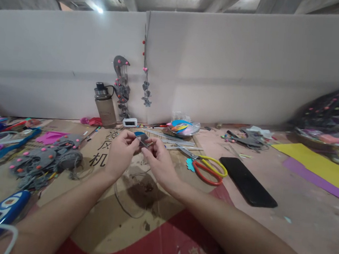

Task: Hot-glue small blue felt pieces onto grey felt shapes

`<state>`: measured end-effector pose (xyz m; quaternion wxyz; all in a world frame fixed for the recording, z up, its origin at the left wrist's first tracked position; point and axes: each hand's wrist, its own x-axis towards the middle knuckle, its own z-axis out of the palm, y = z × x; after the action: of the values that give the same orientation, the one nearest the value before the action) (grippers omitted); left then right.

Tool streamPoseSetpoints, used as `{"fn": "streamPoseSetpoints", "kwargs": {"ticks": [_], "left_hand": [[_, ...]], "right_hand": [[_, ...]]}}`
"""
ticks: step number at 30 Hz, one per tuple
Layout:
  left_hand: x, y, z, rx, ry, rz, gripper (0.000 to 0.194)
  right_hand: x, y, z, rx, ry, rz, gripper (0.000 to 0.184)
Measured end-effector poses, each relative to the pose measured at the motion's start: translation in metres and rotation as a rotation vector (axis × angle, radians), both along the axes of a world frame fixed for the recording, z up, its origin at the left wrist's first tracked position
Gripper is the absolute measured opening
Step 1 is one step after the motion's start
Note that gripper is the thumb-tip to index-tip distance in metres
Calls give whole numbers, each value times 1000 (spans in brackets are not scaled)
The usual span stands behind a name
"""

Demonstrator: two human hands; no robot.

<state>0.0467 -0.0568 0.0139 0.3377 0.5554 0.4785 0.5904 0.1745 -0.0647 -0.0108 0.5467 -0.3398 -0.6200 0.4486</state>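
Above the cardboard sheet point(96, 200), my left hand point(123, 150) and my right hand point(160, 162) meet with their fingertips pinched. Between them is a small dark grey piece with a blue part point(140, 134); its exact shape is partly hidden by the fingers. A thin grey cord point(122, 207) trails in a loop over the cardboard below the hands. Just right of my right hand lie scissors point(210, 171) with one yellow and one red handle, blades apart. A turquoise cutout point(190, 165) sits beside them.
Grey felt pieces with coloured beads point(45, 157) lie at left, near a blue tool point(6, 215). A bottle point(105, 107) and a dish of scraps point(184, 129) stand at the back. On the right are a black phone point(246, 182) and yellow sheet point(316, 163).
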Motion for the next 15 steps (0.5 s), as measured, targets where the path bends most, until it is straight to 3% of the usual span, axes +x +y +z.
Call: {"fn": "streamPoseSetpoints", "kwargs": {"ticks": [5,9,15], "left_hand": [[5,3,0,-174,-282,-102,27],[7,3,-1,-266,-391,-158,22],[9,5,-6,-285,-442,-209,17]], "right_hand": [[9,7,-4,125,-106,-135,19],[11,12,-8,100,-113,-184,19],[14,18,-13,23,-88,-199,20]]}}
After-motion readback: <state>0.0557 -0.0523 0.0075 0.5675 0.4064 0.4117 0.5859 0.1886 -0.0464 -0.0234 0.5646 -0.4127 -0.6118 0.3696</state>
